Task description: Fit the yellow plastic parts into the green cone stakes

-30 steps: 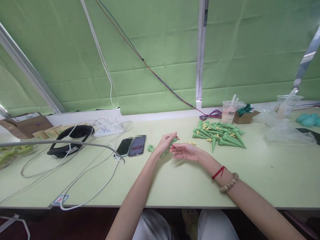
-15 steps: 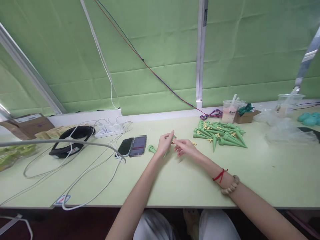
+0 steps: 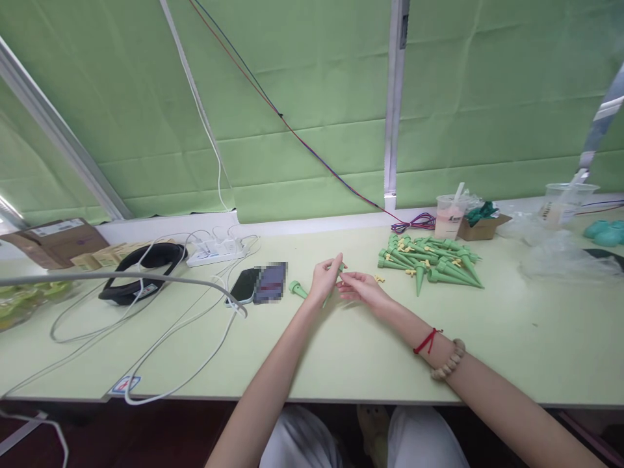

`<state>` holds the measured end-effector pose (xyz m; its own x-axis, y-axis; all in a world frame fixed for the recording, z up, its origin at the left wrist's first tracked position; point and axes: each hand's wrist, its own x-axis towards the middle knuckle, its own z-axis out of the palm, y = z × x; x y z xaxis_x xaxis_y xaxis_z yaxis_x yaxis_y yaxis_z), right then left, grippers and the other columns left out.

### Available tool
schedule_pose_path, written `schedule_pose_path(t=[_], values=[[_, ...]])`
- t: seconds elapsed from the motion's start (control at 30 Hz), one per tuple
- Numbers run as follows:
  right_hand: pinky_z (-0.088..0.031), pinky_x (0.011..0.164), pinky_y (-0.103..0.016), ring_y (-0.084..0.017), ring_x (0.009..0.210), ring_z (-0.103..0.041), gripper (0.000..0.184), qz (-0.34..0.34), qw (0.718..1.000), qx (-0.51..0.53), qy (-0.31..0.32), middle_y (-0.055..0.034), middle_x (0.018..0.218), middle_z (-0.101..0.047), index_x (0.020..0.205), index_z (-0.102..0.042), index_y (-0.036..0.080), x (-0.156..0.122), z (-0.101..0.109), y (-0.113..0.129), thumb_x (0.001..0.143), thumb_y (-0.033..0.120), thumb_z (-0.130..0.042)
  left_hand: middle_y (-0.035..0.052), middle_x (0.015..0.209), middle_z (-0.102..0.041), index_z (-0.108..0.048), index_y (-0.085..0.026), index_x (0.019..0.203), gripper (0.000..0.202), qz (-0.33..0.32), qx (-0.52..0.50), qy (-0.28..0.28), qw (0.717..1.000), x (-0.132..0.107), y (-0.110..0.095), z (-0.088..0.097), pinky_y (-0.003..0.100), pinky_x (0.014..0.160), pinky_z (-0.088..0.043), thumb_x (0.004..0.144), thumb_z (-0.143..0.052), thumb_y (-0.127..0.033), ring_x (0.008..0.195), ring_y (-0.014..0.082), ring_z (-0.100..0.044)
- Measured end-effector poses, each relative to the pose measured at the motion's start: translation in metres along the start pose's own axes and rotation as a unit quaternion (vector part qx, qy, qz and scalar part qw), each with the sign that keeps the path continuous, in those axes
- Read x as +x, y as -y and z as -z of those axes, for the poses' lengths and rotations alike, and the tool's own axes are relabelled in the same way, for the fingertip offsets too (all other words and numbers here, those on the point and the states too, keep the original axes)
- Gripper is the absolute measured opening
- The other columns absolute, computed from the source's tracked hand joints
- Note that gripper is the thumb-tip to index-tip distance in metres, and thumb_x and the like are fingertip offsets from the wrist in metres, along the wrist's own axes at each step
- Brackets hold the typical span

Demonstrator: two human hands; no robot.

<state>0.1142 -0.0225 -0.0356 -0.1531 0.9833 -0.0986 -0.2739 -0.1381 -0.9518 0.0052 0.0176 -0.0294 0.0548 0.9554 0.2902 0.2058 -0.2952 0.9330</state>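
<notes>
My left hand point(image 3: 324, 279) is closed around a green plastic cone-shaped spike point(image 3: 341, 267); its head shows by the thumb and its tip points down below the palm. Thumb and fingers of my right hand point(image 3: 364, 288) come together at the head of that spike. Whatever they pinch is too small to make out. A second green spike point(image 3: 297, 288) lies on the table, just left of my left wrist. To the right is a heap of green spikes point(image 3: 451, 271) mixed with small yellow valve-like pieces point(image 3: 410, 272). One loose yellow piece point(image 3: 379, 279) lies beyond my right hand.
Two phones point(image 3: 244, 286) lie side by side on the left, near a black headset point(image 3: 141, 273), white cables and a power strip point(image 3: 217, 253). Behind the heap stand a drink cup point(image 3: 447, 221) and a small cardboard box point(image 3: 482, 227). Clear plastic bags point(image 3: 550, 257) lie farther right.
The right hand's fingers have drawn in closer to the spike, and its other fingers have curled together. My left hand keeps its hold. The view has shifted slightly.
</notes>
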Motion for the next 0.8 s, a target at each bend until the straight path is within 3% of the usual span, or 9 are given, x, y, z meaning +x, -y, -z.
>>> schedule_pose_path(t=[0.13,0.2,0.33,0.4,0.47,0.53,0.6,0.67,0.8], values=[[-0.049,0.056,-0.023,-0.011,0.056,-0.056,0.015,0.187,0.973,-0.135,-0.017,0.0004,0.063,-0.057,0.070,-0.045,0.018,0.001,0.002,-0.008,0.080,0.023,-0.055,-0.0016,0.044,-0.045,-0.058,-0.013,0.063,0.049,0.064,-0.004,0.031,0.997,-0.002,-0.004,0.000,0.021,0.041,-0.028,0.073,-0.047,-0.059,0.040,0.0079,-0.038],[-0.046,0.055,-0.023,-0.012,0.057,-0.055,0.015,0.274,0.931,-0.242,-0.017,0.0005,0.063,-0.056,0.070,-0.043,0.020,0.001,0.006,-0.011,0.082,0.025,-0.051,-0.0028,0.038,-0.039,-0.053,-0.015,0.056,0.049,0.098,0.013,0.059,0.993,-0.004,-0.008,0.002,0.022,0.038,-0.025,0.075,-0.045,-0.059,0.034,0.0078,-0.034],[-0.043,0.064,-0.026,-0.015,0.067,-0.055,0.015,0.369,0.832,-0.415,-0.006,-0.0030,0.072,-0.059,0.071,-0.046,0.020,-0.001,0.015,-0.006,0.084,0.024,-0.044,-0.0027,0.031,-0.031,-0.035,-0.018,0.041,0.055,0.123,0.059,0.084,0.987,-0.006,-0.015,0.010,0.023,0.042,-0.029,0.075,-0.043,-0.060,0.033,0.0080,-0.032],[-0.044,0.069,-0.028,-0.017,0.074,-0.056,0.014,0.397,0.815,-0.421,-0.014,-0.0047,0.077,-0.060,0.071,-0.047,0.019,0.000,0.017,-0.001,0.084,0.024,-0.044,-0.0024,0.030,-0.030,-0.039,-0.017,0.042,0.055,0.130,0.065,0.065,0.987,-0.006,-0.017,0.014,0.023,0.047,-0.032,0.076,-0.041,-0.061,0.035,0.0090,-0.035],[-0.046,0.066,-0.028,-0.016,0.075,-0.057,0.013,0.384,0.852,-0.353,-0.050,-0.0049,0.080,-0.061,0.075,-0.047,0.019,0.001,0.018,0.003,0.084,0.028,-0.044,-0.0031,0.031,-0.031,-0.051,-0.015,0.051,0.054,0.129,0.058,0.027,0.990,-0.005,-0.016,0.014,0.023,0.048,-0.033,0.077,-0.038,-0.061,0.036,0.0098,-0.035],[-0.047,0.058,-0.026,-0.015,0.069,-0.059,0.015,0.322,0.904,-0.267,-0.090,-0.0040,0.078,-0.061,0.081,-0.046,0.018,0.004,0.020,0.005,0.083,0.034,-0.045,-0.0025,0.037,-0.038,-0.059,-0.014,0.066,0.056,0.108,0.070,-0.015,0.992,-0.005,-0.013,0.012,0.024,0.048,-0.032,0.077,-0.034,-0.063,0.037,0.0107,-0.036],[-0.046,0.054,-0.025,-0.014,0.062,-0.058,0.017,0.252,0.928,-0.251,-0.115,-0.0025,0.074,-0.061,0.090,-0.047,0.018,0.008,0.023,0.004,0.081,0.033,-0.047,0.0011,0.047,-0.050,-0.061,-0.015,0.073,0.058,0.065,0.153,-0.059,0.984,-0.005,-0.011,0.008,0.025,0.050,-0.033,0.078,-0.030,-0.064,0.043,0.0131,-0.044],[-0.045,0.058,-0.025,-0.013,0.061,-0.058,0.016,0.218,0.905,-0.341,-0.128,-0.0018,0.073,-0.062,0.093,-0.051,0.017,0.011,0.029,0.001,0.079,0.025,-0.050,0.0057,0.061,-0.059,-0.062,-0.017,0.074,0.057,0.031,0.285,-0.100,0.953,-0.005,-0.010,0.006,0.027,0.057,-0.036,0.078,-0.029,-0.064,0.058,0.0184,-0.055],[-0.042,0.069,-0.027,-0.016,0.079,-0.059,0.020,0.205,0.806,-0.535,-0.148,-0.0029,0.084,-0.065,0.093,-0.060,0.020,0.012,0.041,-0.002,0.077,0.015,-0.049,0.0124,0.081,-0.066,-0.064,-0.018,0.086,0.055,0.069,0.452,-0.129,0.880,-0.003,-0.009,0.014,0.034,0.069,-0.038,0.080,-0.031,-0.061,0.082,0.0277,-0.060]])
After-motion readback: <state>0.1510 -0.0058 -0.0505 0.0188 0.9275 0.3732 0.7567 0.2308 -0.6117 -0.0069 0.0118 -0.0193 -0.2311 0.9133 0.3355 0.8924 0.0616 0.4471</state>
